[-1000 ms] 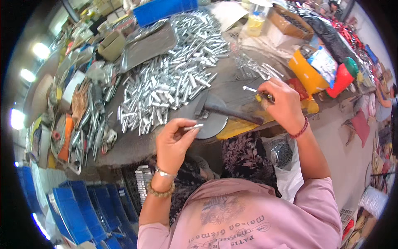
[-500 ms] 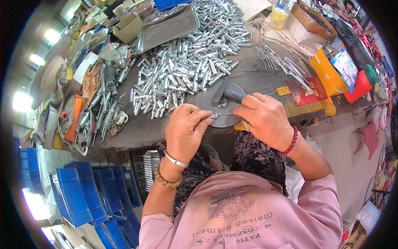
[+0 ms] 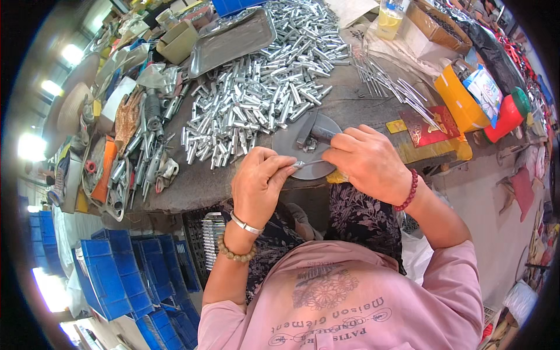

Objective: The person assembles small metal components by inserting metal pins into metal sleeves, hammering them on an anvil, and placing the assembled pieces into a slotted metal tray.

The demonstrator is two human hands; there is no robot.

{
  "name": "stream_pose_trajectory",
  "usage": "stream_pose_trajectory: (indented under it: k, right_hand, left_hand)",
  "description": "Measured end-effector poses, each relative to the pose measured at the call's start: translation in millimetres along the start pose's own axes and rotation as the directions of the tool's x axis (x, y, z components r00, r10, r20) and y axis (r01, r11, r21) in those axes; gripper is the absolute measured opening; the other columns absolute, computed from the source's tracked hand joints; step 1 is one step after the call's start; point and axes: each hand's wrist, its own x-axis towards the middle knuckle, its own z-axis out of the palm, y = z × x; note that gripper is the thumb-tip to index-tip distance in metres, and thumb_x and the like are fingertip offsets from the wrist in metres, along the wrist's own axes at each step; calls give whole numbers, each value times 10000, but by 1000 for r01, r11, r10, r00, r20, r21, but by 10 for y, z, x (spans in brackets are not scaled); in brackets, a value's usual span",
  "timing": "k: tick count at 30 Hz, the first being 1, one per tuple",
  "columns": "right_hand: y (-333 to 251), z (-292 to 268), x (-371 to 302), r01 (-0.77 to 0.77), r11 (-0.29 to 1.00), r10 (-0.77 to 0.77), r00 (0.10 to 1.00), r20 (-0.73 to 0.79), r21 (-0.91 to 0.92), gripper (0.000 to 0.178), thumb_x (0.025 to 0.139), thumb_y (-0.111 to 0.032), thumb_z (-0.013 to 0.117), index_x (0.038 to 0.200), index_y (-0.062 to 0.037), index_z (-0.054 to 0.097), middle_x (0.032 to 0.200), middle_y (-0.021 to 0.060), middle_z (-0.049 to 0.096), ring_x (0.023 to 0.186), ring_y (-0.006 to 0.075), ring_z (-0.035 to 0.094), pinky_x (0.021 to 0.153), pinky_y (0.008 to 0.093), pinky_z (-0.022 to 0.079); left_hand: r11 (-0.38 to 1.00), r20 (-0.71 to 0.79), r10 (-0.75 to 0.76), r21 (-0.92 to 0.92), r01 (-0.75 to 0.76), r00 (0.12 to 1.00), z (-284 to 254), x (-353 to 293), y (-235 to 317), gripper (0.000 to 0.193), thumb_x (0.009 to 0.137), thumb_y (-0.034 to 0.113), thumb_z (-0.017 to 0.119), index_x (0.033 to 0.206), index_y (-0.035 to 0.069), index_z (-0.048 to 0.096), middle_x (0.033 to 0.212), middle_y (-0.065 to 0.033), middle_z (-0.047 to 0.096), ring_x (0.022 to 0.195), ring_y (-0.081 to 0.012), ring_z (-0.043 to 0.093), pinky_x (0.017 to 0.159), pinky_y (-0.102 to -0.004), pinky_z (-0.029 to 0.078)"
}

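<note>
My left hand [image 3: 256, 182] is closed, with thumb and forefinger pinching a small silvery metal piece [image 3: 300, 164]. Across from it my right hand [image 3: 370, 162] is closed on a thin metal rod [image 3: 315, 162], whose tip meets or nearly meets that piece; whether they are joined I cannot tell. Both hands hover over the near edge of a round grey plate [image 3: 284, 140]. On the plate lies a hammer [image 3: 307, 129], its handle partly hidden behind my right hand. A few tiny metal bits [image 3: 312, 144] rest beside the hammer head.
A big heap of short silvery metal tubes [image 3: 251, 99] spreads beyond the plate, under a metal tray [image 3: 233, 44]. Long thin rods [image 3: 402, 96] lie to the right, near a red envelope [image 3: 429, 125]. Tools and an orange-handled item [image 3: 105, 166] crowd the left. Blue bins [image 3: 114, 274] stand below left.
My right hand has shifted slightly left, toward my left hand, so less of the rod shows between them. Both hands keep their pinch. The view has moved slightly.
</note>
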Motion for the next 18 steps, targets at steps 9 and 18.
stream_pose_trajectory:
  k: [9, 18]
  right_hand:
    - [8, 8, 45, -12, 998, 14, 999, -44, 56, 231, 776, -91, 707, 1004, -100, 742, 910, 50, 620, 877, 258, 654, 801, 384, 530]
    - [1047, -47, -39, -603, 775, 600, 796, -79, -188, 140, 850, -169, 758, 975, -110, 781, 1023, 132, 727, 996, 343, 711, 858, 457, 556]
  left_hand:
    - [999, -22, 49, 16, -49, 999, 39, -25, -21, 147, 847, 38, 810, 990, 63, 791, 910, -82, 639, 834, -245, 641, 733, -341, 505]
    - [994, -50, 104, 43, -101, 993, 58, -17, -71, 149, 854, 130, 821, 999, 121, 787, 902, -60, 629, 803, -270, 633, 679, -379, 502]
